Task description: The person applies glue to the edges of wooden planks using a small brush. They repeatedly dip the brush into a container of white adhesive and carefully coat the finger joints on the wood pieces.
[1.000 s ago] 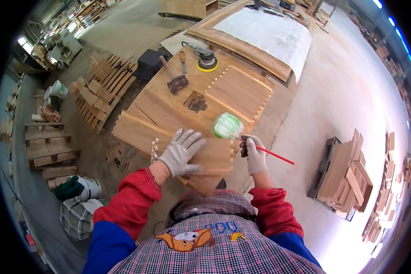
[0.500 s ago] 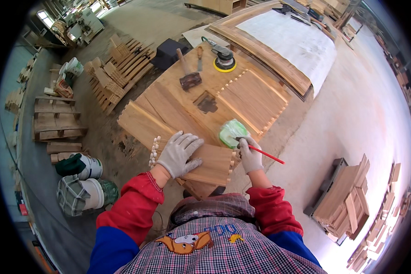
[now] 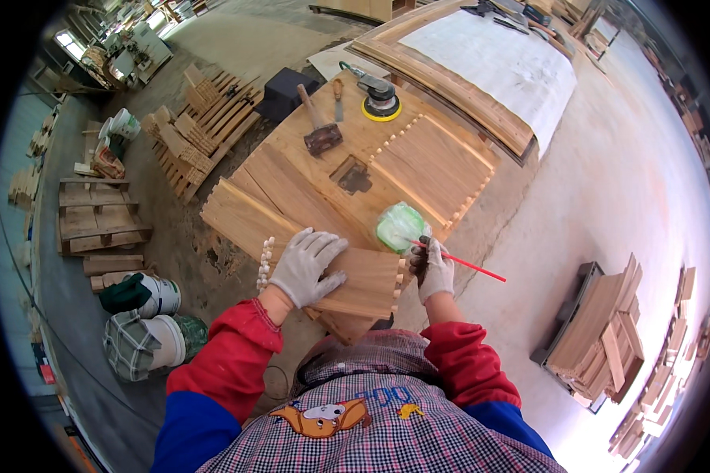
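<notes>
My left hand (image 3: 306,268), in a pale work glove, lies flat with fingers spread on a wooden board (image 3: 369,282) with dovetailed ends, near me on the bench. White stuff shows on the finger-like tails at the board's left end. In my gloved right hand (image 3: 435,272), dark and stained at the fingertips, a thin red-handled brush (image 3: 481,273) is pinched, its handle pointing out to the right. Its tip end is close to the near edge of a green tub (image 3: 400,227) lined with clear plastic, and is hard to make out.
On the workbench lie a hammer (image 3: 322,139), a chisel (image 3: 338,101), a round sander (image 3: 381,102) with a yellow rim, and another dovetailed panel (image 3: 434,169). A cart of boards (image 3: 596,339) stands at right. Buckets (image 3: 162,335) and stacked slats (image 3: 201,126) are at left.
My right hand has turned, swinging the brush handle's outer end slightly right, and its stained fingertips now show. My left hand stays on the board. The whole view has shifted slightly.
</notes>
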`<action>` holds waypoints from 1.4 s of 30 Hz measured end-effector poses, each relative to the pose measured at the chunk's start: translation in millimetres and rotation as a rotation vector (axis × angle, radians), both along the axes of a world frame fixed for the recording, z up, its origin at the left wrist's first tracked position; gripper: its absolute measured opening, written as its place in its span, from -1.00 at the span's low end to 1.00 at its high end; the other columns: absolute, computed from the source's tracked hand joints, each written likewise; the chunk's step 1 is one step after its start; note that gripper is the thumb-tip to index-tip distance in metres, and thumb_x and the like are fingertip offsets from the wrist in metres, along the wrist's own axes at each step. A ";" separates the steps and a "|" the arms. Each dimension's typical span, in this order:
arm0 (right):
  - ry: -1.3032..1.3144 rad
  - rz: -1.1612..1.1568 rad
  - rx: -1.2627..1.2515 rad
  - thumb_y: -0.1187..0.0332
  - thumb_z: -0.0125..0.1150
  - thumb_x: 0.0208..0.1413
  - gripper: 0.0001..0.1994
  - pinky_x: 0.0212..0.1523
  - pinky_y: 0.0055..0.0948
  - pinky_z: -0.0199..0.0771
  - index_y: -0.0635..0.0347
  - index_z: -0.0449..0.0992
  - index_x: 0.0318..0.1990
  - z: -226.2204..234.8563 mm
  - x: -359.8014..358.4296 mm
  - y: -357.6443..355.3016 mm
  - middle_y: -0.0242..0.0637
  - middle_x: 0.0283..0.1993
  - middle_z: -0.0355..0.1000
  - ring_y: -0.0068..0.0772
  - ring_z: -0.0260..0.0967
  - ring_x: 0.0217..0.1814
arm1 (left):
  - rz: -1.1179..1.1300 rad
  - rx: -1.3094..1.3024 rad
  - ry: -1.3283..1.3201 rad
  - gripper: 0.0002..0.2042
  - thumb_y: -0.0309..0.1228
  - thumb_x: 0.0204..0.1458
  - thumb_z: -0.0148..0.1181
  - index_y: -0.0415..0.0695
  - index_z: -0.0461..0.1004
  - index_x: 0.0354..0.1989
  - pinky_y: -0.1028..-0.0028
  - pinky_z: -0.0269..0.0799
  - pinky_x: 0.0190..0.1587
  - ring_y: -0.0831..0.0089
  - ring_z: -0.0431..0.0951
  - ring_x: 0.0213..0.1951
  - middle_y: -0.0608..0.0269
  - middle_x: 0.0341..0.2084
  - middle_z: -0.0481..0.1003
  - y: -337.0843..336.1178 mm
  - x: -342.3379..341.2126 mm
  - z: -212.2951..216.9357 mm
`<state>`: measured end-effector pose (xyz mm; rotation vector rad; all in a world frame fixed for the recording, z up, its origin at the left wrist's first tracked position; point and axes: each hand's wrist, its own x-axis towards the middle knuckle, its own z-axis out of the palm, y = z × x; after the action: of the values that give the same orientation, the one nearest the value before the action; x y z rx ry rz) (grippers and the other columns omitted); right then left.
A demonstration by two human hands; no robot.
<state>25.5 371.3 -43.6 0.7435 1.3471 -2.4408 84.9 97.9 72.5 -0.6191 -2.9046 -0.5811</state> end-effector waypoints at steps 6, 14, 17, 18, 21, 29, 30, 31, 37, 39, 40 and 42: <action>-0.143 -0.059 -0.299 0.17 0.15 0.34 -0.79 -0.52 -0.42 0.51 0.06 0.56 -0.09 -17.4 4.6 5.3 -0.29 -0.35 0.56 -0.37 0.48 -0.50 | -0.008 0.010 0.009 -0.48 -0.11 0.07 0.25 -0.14 0.43 0.16 0.04 0.16 0.35 0.06 0.43 0.18 0.05 0.09 0.48 -0.8 0.0 -1.4; -0.041 -0.122 -0.539 0.16 0.18 0.31 -0.81 -0.45 -0.38 0.51 0.03 0.56 -0.12 26.8 19.6 19.0 -0.35 -0.36 0.57 -0.39 0.45 -0.45 | -0.015 0.017 0.005 -0.47 -0.09 0.09 0.22 -0.15 0.43 0.17 0.05 0.14 0.37 0.07 0.41 0.19 0.05 0.09 0.47 -2.2 1.3 -5.5; 0.053 -0.096 -0.407 0.17 0.16 0.33 -0.79 -0.44 -0.36 0.50 0.06 0.53 -0.06 56.8 36.7 27.2 -0.29 -0.31 0.57 -0.36 0.46 -0.43 | -0.013 0.012 0.024 -0.47 -0.09 0.10 0.21 -0.15 0.43 0.18 0.05 0.13 0.37 0.08 0.41 0.19 0.05 0.09 0.47 -1.6 2.6 -5.0; 0.088 -0.079 -0.361 0.17 0.15 0.34 -0.78 -0.44 -0.35 0.50 0.07 0.52 -0.04 65.0 43.4 28.8 -0.27 -0.30 0.56 -0.35 0.46 -0.43 | -0.015 0.015 0.024 -0.47 -0.08 0.10 0.21 -0.15 0.43 0.18 0.06 0.13 0.37 0.08 0.41 0.19 0.05 0.10 0.47 -2.0 2.7 -4.9; 0.202 -0.083 -0.117 0.25 0.10 0.36 -0.79 -0.45 -0.37 0.52 0.18 0.49 -0.03 77.6 66.8 25.0 -0.23 -0.33 0.52 -0.34 0.47 -0.44 | -0.020 0.018 0.026 -0.46 -0.08 0.11 0.20 -0.14 0.43 0.19 0.06 0.13 0.37 0.10 0.41 0.19 0.06 0.10 0.47 -2.5 1.9 -4.2; 0.370 -0.070 0.276 0.28 0.10 0.38 -0.79 -0.43 -0.49 0.50 0.26 0.50 -0.09 94.3 78.4 -5.0 -0.31 -0.35 0.49 -0.51 0.44 -0.44 | -0.023 0.010 0.068 -0.47 -0.08 0.11 0.19 -0.13 0.43 0.19 0.07 0.14 0.36 0.13 0.42 0.19 0.07 0.10 0.48 -3.8 1.7 -10.6; 0.385 -0.080 0.292 0.28 0.10 0.38 -0.79 -0.44 -0.50 0.49 0.26 0.50 -0.09 94.1 77.8 -6.6 -0.31 -0.35 0.49 -0.52 0.44 -0.45 | -0.023 0.005 0.068 -0.47 -0.08 0.12 0.19 -0.12 0.43 0.19 0.07 0.15 0.36 0.14 0.42 0.19 0.08 0.09 0.48 -3.9 1.7 -10.7; 0.388 -0.081 0.296 0.27 0.12 0.37 -0.78 -0.45 -0.49 0.49 0.27 0.49 -0.09 92.4 77.8 -6.9 -0.29 -0.36 0.49 -0.49 0.44 -0.46 | -0.023 -0.001 0.069 -0.47 -0.07 0.12 0.19 -0.12 0.43 0.20 0.07 0.15 0.36 0.15 0.42 0.19 0.08 0.09 0.48 -4.1 1.7 -10.8; 0.335 -0.101 0.312 0.24 0.15 0.35 -0.76 -0.49 -0.49 0.47 0.28 0.48 -0.12 94.3 83.4 -12.7 -0.29 -0.39 0.47 -0.49 0.43 -0.50 | -0.022 0.009 0.066 -0.47 -0.08 0.11 0.20 -0.11 0.43 0.20 0.07 0.14 0.36 0.13 0.42 0.20 0.08 0.10 0.48 -5.3 2.4 -12.6; 0.357 -0.122 0.285 0.29 0.11 0.37 -0.79 -0.48 -0.54 0.46 0.29 0.50 -0.14 98.2 80.4 -16.8 -0.32 -0.39 0.47 -0.56 0.41 -0.50 | -0.021 0.009 0.063 -0.47 -0.08 0.11 0.20 -0.11 0.43 0.20 0.07 0.14 0.37 0.13 0.42 0.20 0.08 0.10 0.47 -5.1 2.2 -12.3; 0.369 -0.125 0.301 0.29 0.11 0.37 -0.79 -0.48 -0.54 0.45 0.29 0.50 -0.15 98.1 76.0 -17.3 -0.32 -0.39 0.47 -0.56 0.41 -0.50 | -0.020 0.009 0.059 -0.47 -0.08 0.11 0.20 -0.11 0.42 0.20 0.07 0.14 0.37 0.14 0.42 0.20 0.08 0.10 0.47 -4.9 2.3 -11.8; 0.391 -0.133 0.329 0.29 0.10 0.37 -0.79 -0.49 -0.55 0.44 0.29 0.50 -0.17 97.8 65.4 -18.9 -0.33 -0.40 0.46 -0.58 0.39 -0.51 | -0.019 0.005 0.054 -0.47 -0.09 0.11 0.21 -0.10 0.42 0.20 0.07 0.14 0.37 0.14 0.42 0.20 0.08 0.10 0.47 -4.8 2.4 -10.9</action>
<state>90.9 352.4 54.2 0.4441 1.9364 -2.5941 87.3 93.1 61.6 -0.6515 -2.8492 -0.5643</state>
